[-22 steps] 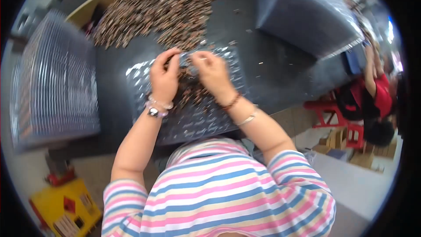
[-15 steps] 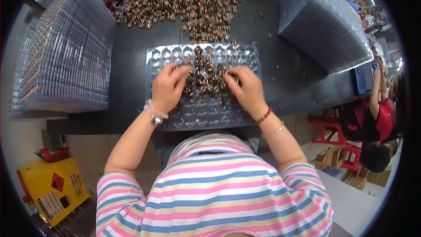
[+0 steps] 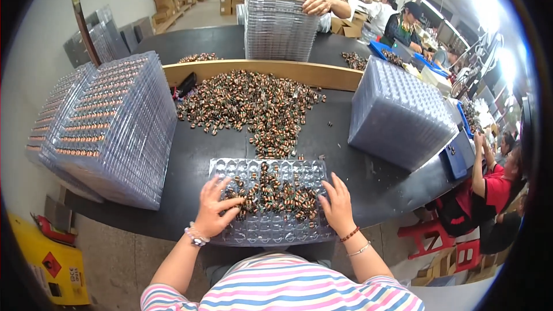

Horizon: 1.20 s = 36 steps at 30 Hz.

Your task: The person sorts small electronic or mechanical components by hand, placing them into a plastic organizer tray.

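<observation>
Clr plastic tray (image 3: pixel 262 236) lies on the dark bench (image 3: pixel 199 150), near side, centre, right in front of the person. Loose copper-&-dark coils (image 3: pixel 288 198) sit in a jumbled pile across its middle; pockets at the near side mostly bare.

Left hand (image 3: pixel 216 210): open, fingers spread, over the tray's left part, thumb & forefinger pointing at the coils; can't tell if fingertips touch any. Right hand (image 3: pixel 339 204): open too, fingers apart, at the tray's right edge, nothing seen in its grasp. Beaded bracelets on both wrists.

Just beyond the tray, a big heap (image 3: pixel 253 103) of same-type pcs spreads toward a wooden board (image 3: pixel 340 80) at the bench's far side. Left: two tall tray stacks side by side, nearer one (image 3: pixel 118 132) w/ rows of copper pcs on top, other (image 3: pixel 55 121) just to its left. Right: another clr tray stack (image 3: pixel 397 115), well apart from the right hand.

Far side, past the board: co-worker's hand (image 3: pixel 317 3) on top of a tray stack (image 3: pixel 279 29). Far right: person in red top (image 3: pixel 500 190), arms raised, nr a red stool (image 3: pixel 423 236).
</observation>
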Each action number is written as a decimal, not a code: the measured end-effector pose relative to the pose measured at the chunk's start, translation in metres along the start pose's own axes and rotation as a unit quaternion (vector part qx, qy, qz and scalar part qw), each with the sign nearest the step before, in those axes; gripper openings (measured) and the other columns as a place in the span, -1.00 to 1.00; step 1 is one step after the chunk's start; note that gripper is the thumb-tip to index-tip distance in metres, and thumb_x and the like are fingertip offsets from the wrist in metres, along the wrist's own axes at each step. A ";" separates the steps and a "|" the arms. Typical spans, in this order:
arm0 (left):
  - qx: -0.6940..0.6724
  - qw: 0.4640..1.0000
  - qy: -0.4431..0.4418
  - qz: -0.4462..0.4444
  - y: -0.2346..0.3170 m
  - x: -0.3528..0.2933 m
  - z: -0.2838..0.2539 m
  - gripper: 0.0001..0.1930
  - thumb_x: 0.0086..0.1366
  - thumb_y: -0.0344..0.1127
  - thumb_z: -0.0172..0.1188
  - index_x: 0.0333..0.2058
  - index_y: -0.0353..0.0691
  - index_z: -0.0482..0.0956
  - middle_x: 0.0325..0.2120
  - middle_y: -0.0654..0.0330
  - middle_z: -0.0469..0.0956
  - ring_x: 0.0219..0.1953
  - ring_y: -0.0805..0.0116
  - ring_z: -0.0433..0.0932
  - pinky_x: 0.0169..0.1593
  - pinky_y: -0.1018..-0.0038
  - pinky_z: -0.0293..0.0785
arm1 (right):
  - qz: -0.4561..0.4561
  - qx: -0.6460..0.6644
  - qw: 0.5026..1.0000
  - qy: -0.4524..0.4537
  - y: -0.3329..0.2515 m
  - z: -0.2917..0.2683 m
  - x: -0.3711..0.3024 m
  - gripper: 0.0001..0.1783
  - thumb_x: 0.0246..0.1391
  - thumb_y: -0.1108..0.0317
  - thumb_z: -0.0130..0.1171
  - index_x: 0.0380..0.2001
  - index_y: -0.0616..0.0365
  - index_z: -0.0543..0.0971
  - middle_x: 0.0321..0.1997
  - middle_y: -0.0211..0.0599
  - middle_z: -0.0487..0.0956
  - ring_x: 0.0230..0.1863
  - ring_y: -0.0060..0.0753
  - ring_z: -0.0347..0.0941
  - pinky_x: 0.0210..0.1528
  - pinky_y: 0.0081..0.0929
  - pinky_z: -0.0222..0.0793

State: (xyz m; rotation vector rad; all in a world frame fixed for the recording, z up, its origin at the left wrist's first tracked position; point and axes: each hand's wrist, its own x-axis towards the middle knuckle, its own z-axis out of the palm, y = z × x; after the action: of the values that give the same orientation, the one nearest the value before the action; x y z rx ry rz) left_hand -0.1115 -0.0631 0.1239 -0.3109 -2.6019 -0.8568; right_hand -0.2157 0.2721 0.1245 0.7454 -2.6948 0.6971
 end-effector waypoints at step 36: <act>-0.011 0.992 -0.119 -0.035 0.043 0.032 0.030 -0.61 0.09 -0.17 0.28 -0.10 -0.14 0.56 -0.14 0.11 0.50 -0.07 0.11 0.41 0.09 0.29 0.32 | -0.168 -0.074 0.983 -0.033 -0.032 0.047 0.063 -0.62 0.11 0.40 0.04 0.04 0.07 0.44 0.14 -0.22 0.45 0.17 -0.14 0.32 0.25 -0.05 0.09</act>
State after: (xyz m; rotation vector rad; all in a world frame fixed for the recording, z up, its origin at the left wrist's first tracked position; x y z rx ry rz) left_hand -0.1353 -0.0075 0.1376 -0.3484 -2.8398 -0.9231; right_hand -0.2565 0.1983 0.1191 1.1630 -2.5488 0.3929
